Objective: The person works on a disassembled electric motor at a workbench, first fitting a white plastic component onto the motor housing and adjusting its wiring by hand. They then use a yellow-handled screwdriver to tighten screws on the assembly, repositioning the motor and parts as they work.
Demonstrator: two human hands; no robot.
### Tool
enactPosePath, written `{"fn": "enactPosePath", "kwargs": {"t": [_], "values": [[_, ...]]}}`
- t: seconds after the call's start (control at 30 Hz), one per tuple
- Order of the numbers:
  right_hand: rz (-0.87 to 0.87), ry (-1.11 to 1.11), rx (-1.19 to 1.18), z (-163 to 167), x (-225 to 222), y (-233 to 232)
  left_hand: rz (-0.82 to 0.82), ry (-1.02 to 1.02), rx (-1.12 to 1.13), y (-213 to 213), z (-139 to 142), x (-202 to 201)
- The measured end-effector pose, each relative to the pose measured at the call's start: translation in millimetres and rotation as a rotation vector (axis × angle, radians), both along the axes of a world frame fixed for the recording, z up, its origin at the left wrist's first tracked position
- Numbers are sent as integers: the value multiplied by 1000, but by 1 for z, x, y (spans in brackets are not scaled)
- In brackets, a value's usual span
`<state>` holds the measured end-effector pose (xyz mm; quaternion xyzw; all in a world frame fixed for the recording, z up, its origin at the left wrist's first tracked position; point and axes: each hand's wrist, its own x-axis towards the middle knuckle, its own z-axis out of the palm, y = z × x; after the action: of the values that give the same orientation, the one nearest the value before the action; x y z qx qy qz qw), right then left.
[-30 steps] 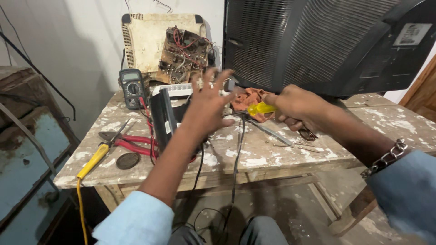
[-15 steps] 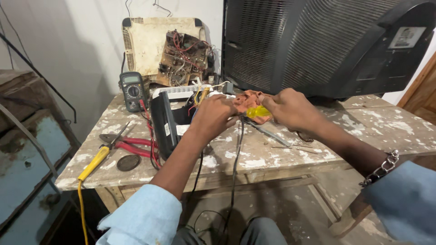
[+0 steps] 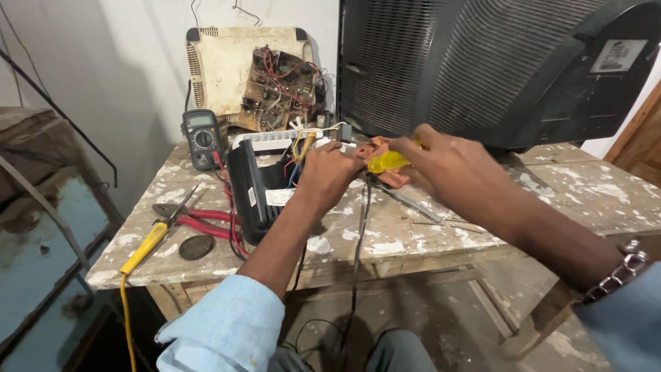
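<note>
On the paint-spattered wooden table (image 3: 413, 241), just in front of the big dark television set (image 3: 496, 69), your two hands meet over a small orange part (image 3: 375, 148). Your right hand (image 3: 447, 165) is clenched around a yellow-handled tool (image 3: 389, 161); the handle shows between your thumb and fingers and points left, toward the orange part, which lies right at the tip of that grip. Your left hand (image 3: 329, 173) is curled with its fingers bent down at the left edge of the orange part, touching it; whether the fingers actually pinch it or only press on it cannot be told, since the knuckles hide the fingertips.

Directly beneath your left wrist stands an opened black casing (image 3: 251, 196) with coloured wires (image 3: 297, 155) rising out of it toward your hands. A black cable (image 3: 359, 241) drops from the work point over the table's front edge. Behind the casing lies a white strip-shaped unit (image 3: 272, 141), and further back a cream housing with a bare circuit board (image 3: 279, 89) leans against the wall. To the left, a multimeter (image 3: 200, 138) stands near the board, red-handled pliers (image 3: 200, 219) lie flat, and a yellow-handled soldering iron (image 3: 146, 246) rests near the table's front left corner, well apart from both hands.
</note>
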<state>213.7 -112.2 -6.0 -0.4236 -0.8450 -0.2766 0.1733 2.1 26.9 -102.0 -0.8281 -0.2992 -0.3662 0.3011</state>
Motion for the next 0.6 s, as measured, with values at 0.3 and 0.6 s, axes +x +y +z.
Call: {"fn": "enactPosePath", "kwargs": {"t": [0.3,0.6], "values": [[70,-4,-13,-2,8,16,-30,10,-121,-1,6,-14],[-113,302,-39,-5,-3,30,-148,16,-281,-7,31,-17]]}}
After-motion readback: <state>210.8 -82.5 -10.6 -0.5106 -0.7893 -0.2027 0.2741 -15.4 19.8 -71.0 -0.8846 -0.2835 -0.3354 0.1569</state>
